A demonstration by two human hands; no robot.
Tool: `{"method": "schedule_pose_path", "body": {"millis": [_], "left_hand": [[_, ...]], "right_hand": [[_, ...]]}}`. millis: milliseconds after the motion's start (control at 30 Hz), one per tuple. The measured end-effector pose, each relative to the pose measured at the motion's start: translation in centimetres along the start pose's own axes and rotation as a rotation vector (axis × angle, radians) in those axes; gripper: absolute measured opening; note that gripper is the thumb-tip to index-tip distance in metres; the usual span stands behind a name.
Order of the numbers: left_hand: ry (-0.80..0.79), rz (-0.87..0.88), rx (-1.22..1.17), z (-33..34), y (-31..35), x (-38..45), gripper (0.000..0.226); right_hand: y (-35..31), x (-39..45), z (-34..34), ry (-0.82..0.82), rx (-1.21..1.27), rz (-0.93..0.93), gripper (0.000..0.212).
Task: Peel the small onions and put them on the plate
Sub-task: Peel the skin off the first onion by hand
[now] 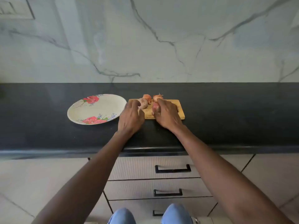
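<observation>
Four small onions on the cutting board (178, 110), plate (97, 109) bare on the bench (48, 135)
Left hand (131, 117) fingers curl against one onion (143, 103); right hand (166, 114) grips another (155, 107); two (147, 98) (157, 97) behind; light, firm, papery skins slippery, pinch at the tips

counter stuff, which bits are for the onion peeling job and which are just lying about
For the job:
small onions, four in view
floral plate, nothing on it yet
wooden cutting board
left hand and right hand, each at an onion

Just there:
drawer handles
marble backsplash
</observation>
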State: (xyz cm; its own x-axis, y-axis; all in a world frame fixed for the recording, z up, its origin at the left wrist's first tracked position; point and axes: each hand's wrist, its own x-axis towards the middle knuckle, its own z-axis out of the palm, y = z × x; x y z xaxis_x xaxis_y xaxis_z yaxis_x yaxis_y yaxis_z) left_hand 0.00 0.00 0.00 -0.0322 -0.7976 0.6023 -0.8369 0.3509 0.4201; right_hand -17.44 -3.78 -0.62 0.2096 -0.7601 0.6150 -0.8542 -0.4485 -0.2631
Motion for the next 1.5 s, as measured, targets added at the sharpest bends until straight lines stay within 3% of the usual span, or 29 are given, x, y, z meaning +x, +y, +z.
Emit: {"method": "schedule_pose_path", "body": {"millis": [100,400,467,600,667,867,1067,1200,1367,1500], "left_hand": [[-0.089,0.009,0.069,-0.3,0.6,-0.2,0.022],[-0.105,0.010,0.066,-0.3,0.9,0.0,0.023],[-0.101,0.028,0.019,-0.1,0.5,0.2,0.022],[-0.095,0.064,-0.115,0.0,-0.1,0.2,0.026],[-0.082,0.098,-0.166,-0.1,-0.1,0.2,0.034],[-0.111,0.122,-0.248,-0.8,-0.1,-0.3,0.046],[-0.161,0.055,-0.379,-1.1,0.1,-0.1,0.044],[-0.219,0.000,-0.484,-0.9,-0.3,0.0,0.044],[-0.235,-0.059,-0.678,-1.1,-1.0,0.2,0.024],[-0.248,-0.092,-0.758,-0.4,-2.1,0.4,0.035]], "right_hand": [[-0.2,-0.2,-0.2,-0.066,0.005,-0.009,0.023],[0.0,-0.3,0.0,-0.103,0.092,0.011,0.044],[0.2,-0.3,0.2,-0.073,0.239,0.050,0.045],[0.3,-0.1,-0.9,-0.009,0.693,0.373,0.049],[-0.4,-0.5,-1.1,-0.043,0.902,0.418,0.047],[-2.3,-2.1,-1.8,-0.178,1.100,0.366,0.045],[-2.2,-1.9,-2.2,-0.198,1.333,0.520,0.041],[-2.1,-1.8,-2.0,-0.184,1.326,0.524,0.034],[-2.2,-1.5,-1.6,-0.166,1.377,0.552,0.029],[-1.9,-1.6,-1.2,-0.166,1.376,0.580,0.031]]}}
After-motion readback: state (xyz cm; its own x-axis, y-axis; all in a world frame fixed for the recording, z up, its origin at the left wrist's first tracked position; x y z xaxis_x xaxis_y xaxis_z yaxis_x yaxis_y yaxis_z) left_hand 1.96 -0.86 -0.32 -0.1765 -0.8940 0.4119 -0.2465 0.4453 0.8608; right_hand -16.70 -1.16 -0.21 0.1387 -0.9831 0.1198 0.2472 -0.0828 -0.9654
